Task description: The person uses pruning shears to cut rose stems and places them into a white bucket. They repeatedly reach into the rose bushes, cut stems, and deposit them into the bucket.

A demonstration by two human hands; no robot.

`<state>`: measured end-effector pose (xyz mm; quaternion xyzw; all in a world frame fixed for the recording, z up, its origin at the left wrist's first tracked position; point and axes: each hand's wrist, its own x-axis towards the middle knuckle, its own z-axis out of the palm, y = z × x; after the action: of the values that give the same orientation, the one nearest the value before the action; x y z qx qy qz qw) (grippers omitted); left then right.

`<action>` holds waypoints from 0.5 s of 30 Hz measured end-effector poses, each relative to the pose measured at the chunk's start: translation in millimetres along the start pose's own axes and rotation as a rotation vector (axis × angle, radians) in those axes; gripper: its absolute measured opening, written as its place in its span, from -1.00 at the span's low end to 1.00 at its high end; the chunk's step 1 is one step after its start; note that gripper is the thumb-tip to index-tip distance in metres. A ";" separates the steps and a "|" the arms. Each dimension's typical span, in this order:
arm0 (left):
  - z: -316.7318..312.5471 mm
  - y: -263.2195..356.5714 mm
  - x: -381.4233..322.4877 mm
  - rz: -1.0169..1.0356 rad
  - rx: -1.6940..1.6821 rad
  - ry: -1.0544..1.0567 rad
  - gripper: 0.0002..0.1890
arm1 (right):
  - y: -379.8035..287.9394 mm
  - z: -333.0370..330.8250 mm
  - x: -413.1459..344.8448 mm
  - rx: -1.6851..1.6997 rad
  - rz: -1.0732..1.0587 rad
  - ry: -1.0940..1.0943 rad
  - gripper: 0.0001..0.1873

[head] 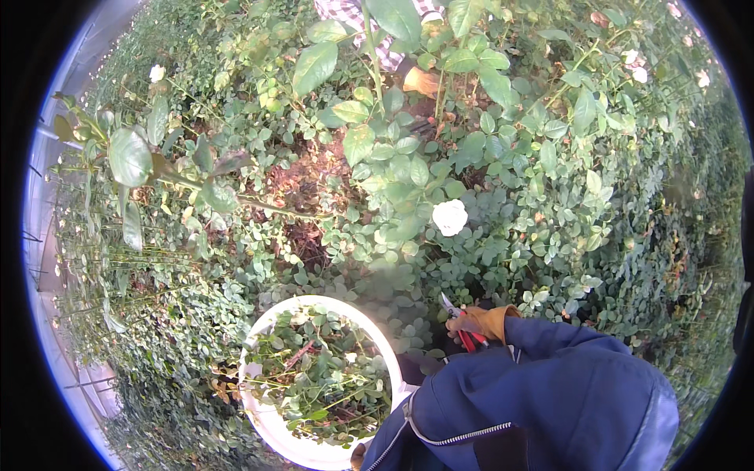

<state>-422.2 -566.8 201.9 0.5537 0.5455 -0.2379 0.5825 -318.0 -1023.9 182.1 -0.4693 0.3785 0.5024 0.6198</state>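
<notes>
My right hand, in a tan work glove, grips pruning shears with red handles. The shears' metal tip points up and left towards dark foliage, and I cannot tell whether the blades are apart. To the left is a round white bucket filled with cut leafy stems. Only a small brown gloved part of my left hand shows, at the bucket's lower rim; my jacket hides the rest. A white rose blooms above the shears among green rose leaves.
Another person, in a checked sleeve and a tan glove, reaches into the bushes opposite. A long thorny stem juts in from the left, and a tall leafy stem rises close at the top. Pale sheeting borders the far left.
</notes>
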 end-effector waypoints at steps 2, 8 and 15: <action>24.1 -19.1 -9.3 -0.012 -0.016 0.025 -0.12 | -4.1 -25.4 3.8 -0.131 0.002 -0.035 -0.66; 100.2 -88.5 -51.4 -0.040 -0.095 0.110 -0.13 | -2.9 -124.1 -1.4 -0.063 0.018 -0.159 -0.60; 174.1 -148.7 -95.2 -0.060 -0.192 0.114 -0.13 | 6.5 -231.8 -30.7 0.034 0.090 -0.107 -0.70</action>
<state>-516.3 -796.1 193.9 0.4916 0.6140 -0.1702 0.5935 -330.3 -1254.8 146.3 -0.4138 0.3740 0.5476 0.6237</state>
